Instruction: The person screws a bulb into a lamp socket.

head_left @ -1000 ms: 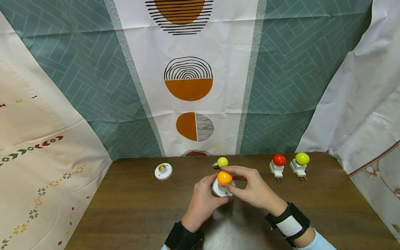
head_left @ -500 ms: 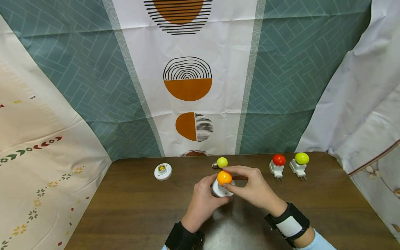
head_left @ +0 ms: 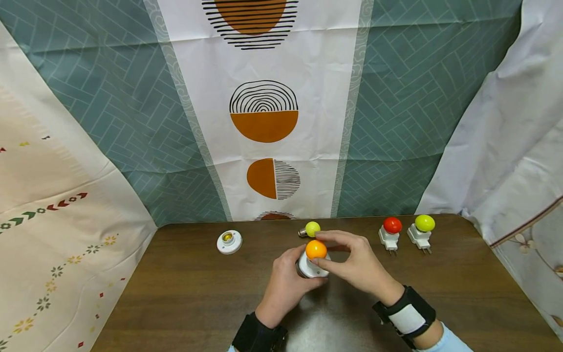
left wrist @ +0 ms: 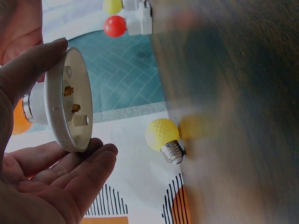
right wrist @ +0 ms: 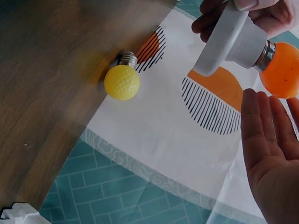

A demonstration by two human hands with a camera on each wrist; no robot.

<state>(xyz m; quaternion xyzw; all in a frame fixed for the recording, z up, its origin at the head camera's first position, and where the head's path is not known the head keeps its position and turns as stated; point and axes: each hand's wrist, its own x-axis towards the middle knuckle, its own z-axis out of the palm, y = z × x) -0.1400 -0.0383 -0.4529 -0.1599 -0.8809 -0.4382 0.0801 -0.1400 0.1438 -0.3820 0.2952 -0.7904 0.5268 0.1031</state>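
My left hand (head_left: 288, 276) holds a white round lamp holder (left wrist: 55, 102) by its rim, thumb on one side and fingers on the other. Its hollow underside with brass screws faces the left wrist camera. An orange light bulb (head_left: 316, 250) sits in the holder's socket, a band of its metal screw base (right wrist: 265, 55) showing in the right wrist view. My right hand (head_left: 358, 261) has thumb and index finger at opposite sides of the orange bulb, pinching it. In the right wrist view its other fingers (right wrist: 261, 126) extend beside the bulb.
A loose yellow bulb (head_left: 313, 228) lies just behind the hands near the table's back edge. Another white lamp holder (head_left: 229, 241) stands at back left, its socket bare. At back right are red (head_left: 393, 225) and yellow-green (head_left: 425, 223) bulbs in white plug adapters. Patterned cloth (head_left: 264, 63) hangs behind.
My right index finger has shifted slightly back and to the right along the orange bulb, and the thumb slightly left. The left hand and lamp holder stay in place.
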